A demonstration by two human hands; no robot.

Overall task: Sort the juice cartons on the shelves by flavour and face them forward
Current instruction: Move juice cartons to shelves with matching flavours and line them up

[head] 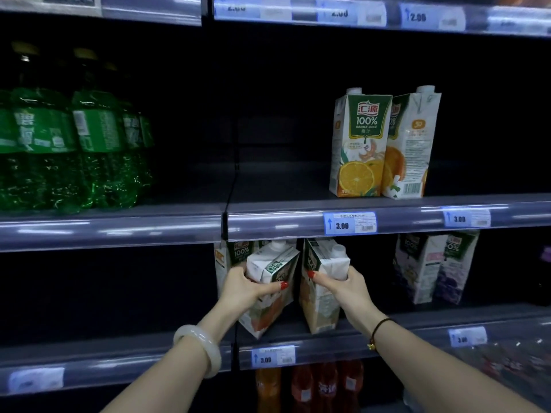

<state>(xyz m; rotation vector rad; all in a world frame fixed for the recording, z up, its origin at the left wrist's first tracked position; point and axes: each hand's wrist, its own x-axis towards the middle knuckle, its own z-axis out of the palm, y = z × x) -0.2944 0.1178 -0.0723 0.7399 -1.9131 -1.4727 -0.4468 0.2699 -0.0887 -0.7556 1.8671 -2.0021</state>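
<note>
Nearest the camera, both forearms reach up and in from six o'clock toward the lower shelf (pixel 328 342), a pale bangle (pixel 199 348) on the left wrist and a dark cord bracelet (pixel 378 330) on the right. The left hand (pixel 243 289) is clamped around the upper part of a tilted carton (pixel 269 290), thumb across its near face, so that its top leans toward one o'clock. The right hand (pixel 343 286) grips a second carton (pixel 323 286) just beside it, fingers wrapped round the far edge; this carton tips toward eleven o'clock, so the two tops nearly meet. Both look pulled forward off their bases, probably to be lifted out or turned, since neither shows its printed front squarely. Their flavour appears orange or peach, but I cannot tell which. Behind the left hand another carton (pixel 231 257) stands upright, and at three o'clock on the same shelf two purple-marked cartons (pixel 435 268) stand together, well apart from the hands. Farther up, at one o'clock, two orange juice cartons (pixel 384 144) stand touching on the middle shelf (pixel 298 225), one facing forward and the other turned side-on, still needing facing. Green bottles (pixel 68 147) fill that shelf at ten o'clock.
</note>
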